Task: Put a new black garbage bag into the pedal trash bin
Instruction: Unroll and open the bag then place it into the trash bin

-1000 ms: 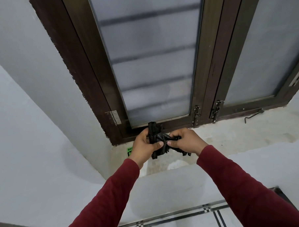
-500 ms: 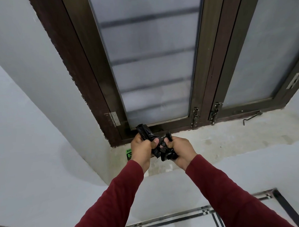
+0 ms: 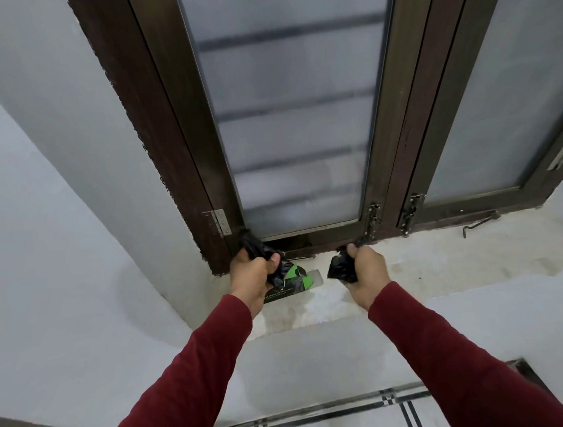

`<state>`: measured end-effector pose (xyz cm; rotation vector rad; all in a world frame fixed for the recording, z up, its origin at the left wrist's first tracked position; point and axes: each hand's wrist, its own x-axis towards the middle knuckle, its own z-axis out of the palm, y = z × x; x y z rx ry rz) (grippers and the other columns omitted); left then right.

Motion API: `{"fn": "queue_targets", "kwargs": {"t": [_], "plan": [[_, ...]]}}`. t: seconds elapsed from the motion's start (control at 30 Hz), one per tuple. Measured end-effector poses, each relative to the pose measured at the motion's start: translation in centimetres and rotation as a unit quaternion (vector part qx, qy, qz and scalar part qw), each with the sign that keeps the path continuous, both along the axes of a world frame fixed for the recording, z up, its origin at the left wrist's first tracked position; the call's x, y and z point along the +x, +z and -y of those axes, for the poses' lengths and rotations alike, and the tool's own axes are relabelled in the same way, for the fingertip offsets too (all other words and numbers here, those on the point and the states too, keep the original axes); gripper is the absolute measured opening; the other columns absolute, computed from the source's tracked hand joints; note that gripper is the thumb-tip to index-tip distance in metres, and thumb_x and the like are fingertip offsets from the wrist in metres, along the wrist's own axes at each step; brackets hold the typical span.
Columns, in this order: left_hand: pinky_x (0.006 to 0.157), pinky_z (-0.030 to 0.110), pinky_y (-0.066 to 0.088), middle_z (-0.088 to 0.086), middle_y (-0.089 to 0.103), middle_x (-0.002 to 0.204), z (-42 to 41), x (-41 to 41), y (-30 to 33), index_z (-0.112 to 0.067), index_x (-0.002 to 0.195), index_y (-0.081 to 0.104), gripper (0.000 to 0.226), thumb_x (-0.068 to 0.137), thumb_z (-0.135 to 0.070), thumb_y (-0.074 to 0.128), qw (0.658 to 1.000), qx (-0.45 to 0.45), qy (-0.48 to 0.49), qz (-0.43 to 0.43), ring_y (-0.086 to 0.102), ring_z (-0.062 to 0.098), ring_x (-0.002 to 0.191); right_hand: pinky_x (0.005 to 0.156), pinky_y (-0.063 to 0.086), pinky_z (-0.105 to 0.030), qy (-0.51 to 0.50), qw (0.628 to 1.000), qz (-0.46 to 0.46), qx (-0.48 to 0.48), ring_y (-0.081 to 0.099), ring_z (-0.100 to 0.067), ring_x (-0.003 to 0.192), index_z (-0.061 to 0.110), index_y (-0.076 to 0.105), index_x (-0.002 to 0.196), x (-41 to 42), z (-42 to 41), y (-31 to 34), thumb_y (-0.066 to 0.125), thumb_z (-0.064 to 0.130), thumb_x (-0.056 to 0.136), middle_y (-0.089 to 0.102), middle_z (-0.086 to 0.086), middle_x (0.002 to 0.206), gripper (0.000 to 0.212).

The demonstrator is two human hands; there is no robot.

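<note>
I am standing at a window sill (image 3: 437,271). My left hand (image 3: 249,273) is closed around a crumpled piece of black garbage bag (image 3: 257,250) that sticks out above my fist. A separate bunched black bag piece (image 3: 340,269) is held in my right hand (image 3: 366,271). The two hands are about a hand's width apart, and no black plastic joins them. Under my left hand a black-and-green garbage bag packet (image 3: 293,282) lies on the sill. The pedal trash bin is not in view.
A dark brown window frame (image 3: 174,153) with frosted glass panes rises behind the sill. Metal latches (image 3: 372,219) and a hook stay (image 3: 480,224) sit along its lower edge. White walls flank the sill. A tiled floor with dark stripes (image 3: 395,408) lies below.
My hands have pulled apart sideways. The black plastic that they held together in one bundle is now split into a piece in each hand. The green packet on the sill has come into view.
</note>
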<state>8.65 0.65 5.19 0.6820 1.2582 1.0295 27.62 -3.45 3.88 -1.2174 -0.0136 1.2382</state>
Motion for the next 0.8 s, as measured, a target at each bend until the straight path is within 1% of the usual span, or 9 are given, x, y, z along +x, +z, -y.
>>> {"fn": "queue_targets", "kwargs": {"t": [0.07, 0.17, 0.27, 0.37, 0.43, 0.53, 0.6, 0.7, 0.8], "plan": [[0.065, 0.037, 0.058, 0.019, 0.072, 0.115, 0.5, 0.7, -0.1, -0.011, 0.115, 0.062, 0.032, 0.092, 0.012, 0.063, 0.998, -0.011, -0.059, -0.016, 0.07, 0.034, 0.1, 0.064, 0.047, -0.034, 0.058, 0.998, -0.012, 0.023, 0.054, -0.026, 0.069, 0.013, 0.05, 0.08, -1.1, -0.2, 0.7, 0.056, 0.01, 0.075, 0.049, -0.005, 0.076, 0.008], [0.084, 0.046, 0.06, 0.017, 0.071, 0.115, 1.1, 1.5, 0.1, -0.01, 0.121, 0.06, 0.031, 0.094, 0.006, 0.064, 0.993, -0.042, -0.106, 0.014, 0.07, 0.032, 0.106, 0.069, 0.05, -0.038, 0.115, 0.99, 0.077, -0.004, 0.057, -0.035, 0.091, 0.01, 0.057, 0.084, -1.3, -0.7, 0.2, 0.045, 0.004, 0.046, 0.054, -0.013, 0.098, 0.04], [0.094, 0.053, 0.058, 0.017, 0.07, 0.11, 1.4, 1.7, 0.5, -0.007, 0.115, 0.06, 0.014, 0.101, -0.006, 0.058, 0.986, -0.092, -0.118, 0.077, 0.07, 0.034, 0.104, 0.067, 0.057, -0.04, 0.186, 0.94, 0.285, -0.009, 0.063, -0.038, 0.089, 0.027, 0.066, 0.086, -0.1, -0.8, -1.1, 0.047, -0.003, 0.063, 0.064, -0.015, 0.097, 0.042], [0.091, 0.053, 0.058, 0.018, 0.069, 0.11, 1.2, 1.8, 0.8, -0.007, 0.112, 0.06, 0.012, 0.104, -0.012, 0.053, 0.983, -0.108, -0.124, 0.082, 0.069, 0.034, 0.1, 0.082, 0.053, -0.042, 0.235, 0.763, 0.599, -0.059, 0.05, -0.028, 0.103, 0.038, 0.067, 0.089, 1.7, -0.1, -1.6, 0.059, 0.005, 0.08, 0.066, 0.011, 0.096, 0.035], [0.094, 0.052, 0.057, 0.014, 0.07, 0.107, 1.1, 2.1, 0.7, -0.011, 0.11, 0.062, 0.011, 0.103, -0.015, 0.055, 0.986, -0.088, -0.138, 0.024, 0.068, 0.031, 0.098, 0.082, 0.049, -0.037, 0.23, 0.675, 0.698, -0.056, 0.048, -0.024, 0.104, 0.034, 0.065, 0.09, 3.1, -0.1, -2.0, 0.069, 0.011, 0.081, 0.066, 0.013, 0.094, 0.025], [0.082, 0.04, 0.058, 0.009, 0.072, 0.102, 0.7, 2.4, 0.3, -0.015, 0.108, 0.065, 0.01, 0.1, -0.016, 0.059, 0.987, -0.059, -0.144, -0.045, 0.068, 0.025, 0.091, 0.067, 0.046, -0.029, 0.193, 0.589, 0.784, -0.036, 0.056, -0.023, 0.094, 0.027, 0.063, 0.086, 4.4, -0.2, -2.3, 0.067, 0.007, 0.082, 0.067, 0.005, 0.098, 0.02], [0.082, 0.041, 0.058, 0.01, 0.072, 0.101, 0.7, 2.6, 0.0, -0.015, 0.111, 0.064, 0.013, 0.099, -0.012, 0.059, 0.988, -0.047, -0.144, -0.039, 0.069, 0.025, 0.088, 0.069, 0.05, -0.029, 0.172, 0.541, 0.823, -0.013, 0.053, -0.024, 0.099, 0.017, 0.066, 0.087, 4.8, -0.3, -3.4, 0.067, 0.002, 0.08, 0.063, 0.001, 0.116, 0.017], [0.085, 0.043, 0.061, 0.01, 0.074, 0.103, 0.9, 2.8, -0.2, -0.016, 0.117, 0.062, 0.023, 0.096, -0.006, 0.06, 0.988, -0.024, -0.142, -0.047, 0.076, 0.024, 0.083, 0.09, 0.055, -0.042, 0.25, 0.518, 0.818, 0.006, 0.048, -0.029, 0.116, 0.015, 0.074, 0.097, 5.2, 0.0, -6.3, 0.067, 0.001, 0.078, 0.055, -0.003, 0.126, 0.025], [0.079, 0.043, 0.062, 0.014, 0.073, 0.109, 0.8, 3.0, -0.4, -0.019, 0.119, 0.059, 0.033, 0.091, -0.001, 0.062, 0.989, -0.012, -0.133, -0.059, 0.076, 0.035, 0.095, 0.114, 0.026, -0.053, 0.326, 0.533, 0.78, -0.028, 0.023, -0.029, 0.144, 0.034, 0.078, 0.099, 5.4, 0.5, -7.7, 0.063, 0.006, 0.077, 0.065, 0.018, 0.121, 0.039]]}}
